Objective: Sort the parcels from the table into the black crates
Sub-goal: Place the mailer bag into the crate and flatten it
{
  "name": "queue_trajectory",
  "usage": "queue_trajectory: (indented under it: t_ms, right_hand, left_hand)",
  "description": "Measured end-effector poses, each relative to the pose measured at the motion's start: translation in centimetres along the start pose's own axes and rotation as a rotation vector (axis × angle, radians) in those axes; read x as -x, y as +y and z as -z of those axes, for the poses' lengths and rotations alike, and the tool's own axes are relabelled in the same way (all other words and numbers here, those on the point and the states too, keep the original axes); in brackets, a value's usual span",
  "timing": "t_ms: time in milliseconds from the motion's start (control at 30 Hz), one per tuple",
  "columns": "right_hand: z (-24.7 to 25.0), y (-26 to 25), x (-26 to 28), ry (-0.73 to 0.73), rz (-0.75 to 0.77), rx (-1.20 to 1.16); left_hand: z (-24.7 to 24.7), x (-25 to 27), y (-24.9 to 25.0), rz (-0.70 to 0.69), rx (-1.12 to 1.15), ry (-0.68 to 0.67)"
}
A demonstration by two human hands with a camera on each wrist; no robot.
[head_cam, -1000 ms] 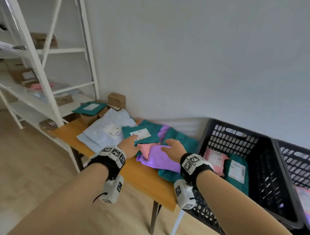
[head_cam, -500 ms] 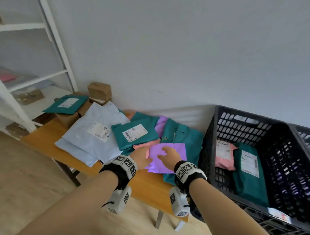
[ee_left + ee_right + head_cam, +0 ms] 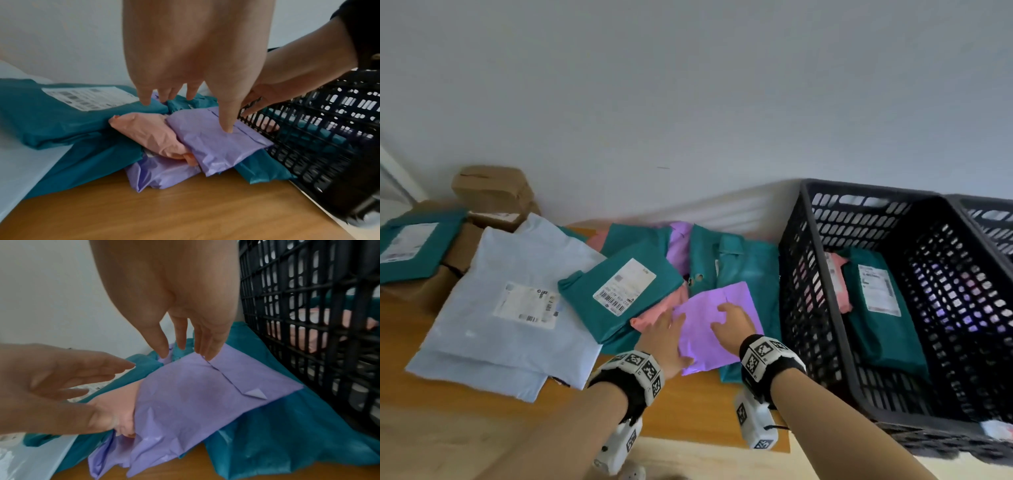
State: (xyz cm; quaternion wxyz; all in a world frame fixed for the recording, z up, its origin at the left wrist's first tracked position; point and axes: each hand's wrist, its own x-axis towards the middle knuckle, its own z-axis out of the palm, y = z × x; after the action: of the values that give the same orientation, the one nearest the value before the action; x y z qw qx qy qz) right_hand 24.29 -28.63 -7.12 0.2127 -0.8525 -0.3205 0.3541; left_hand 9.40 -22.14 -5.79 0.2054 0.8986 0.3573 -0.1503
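The purple parcel (image 3: 717, 329) lies on top of the pile, just left of the black crate (image 3: 808, 274), overlapping a pink parcel (image 3: 661, 310) and a teal parcel (image 3: 750, 270). The left hand (image 3: 666, 339) rests spread on its left edge and the right hand (image 3: 734, 322) presses loose, straight fingers on its top; neither pinches it. The slick film could slide, and a lift would likely drag the pink parcel or tip the pile over the table (image 3: 688, 407) front edge close by. Open room is upward, then right over the crate's near wall.
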Motion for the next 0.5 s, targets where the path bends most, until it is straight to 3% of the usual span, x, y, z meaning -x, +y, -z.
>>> queue_trajectory:
  t_ms: [333,500]
  right_hand:
    - [-1.5,1.0,-0.2,0.2,-0.282,-0.012]
    - [-1.4,2.5,-0.7,0.221,-0.379,-0.026]
  left_hand:
    - [-3.0,-3.1,-3.0,-0.239,-0.171,-0.136]
    - [-4.8,-3.2,-2.4,-0.294,-0.215,-0.109]
